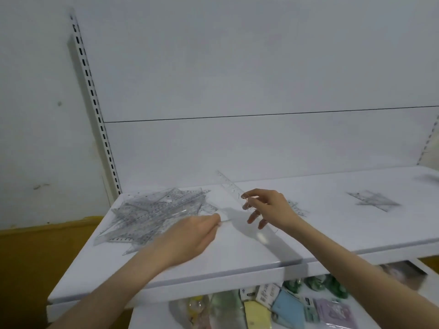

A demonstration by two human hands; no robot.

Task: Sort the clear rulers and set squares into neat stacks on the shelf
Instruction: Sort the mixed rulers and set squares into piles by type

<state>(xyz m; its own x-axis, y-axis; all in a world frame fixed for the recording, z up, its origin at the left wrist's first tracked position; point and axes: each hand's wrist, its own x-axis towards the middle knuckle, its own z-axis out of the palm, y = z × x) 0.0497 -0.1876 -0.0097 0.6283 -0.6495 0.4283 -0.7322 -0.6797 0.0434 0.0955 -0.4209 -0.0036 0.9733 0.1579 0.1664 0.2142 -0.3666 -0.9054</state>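
Rulers and set squares (pixel 154 212) made of clear plastic lie in a messy pile on the left part of the white shelf (pixel 332 224), and a small stack (pixel 373 201) sits well apart on the right. The right hand (pixel 268 207) pinches one clear ruler (pixel 230 184) with its fingers (pixel 257 193) and holds it tilted above the shelf, between the pile and the stack. The left hand (pixel 190 236) is blurry by the pile's edge, so I cannot tell if its fingers grip anything.

Pastel packets (pixel 287 309), slotted white upright (pixel 95 100)
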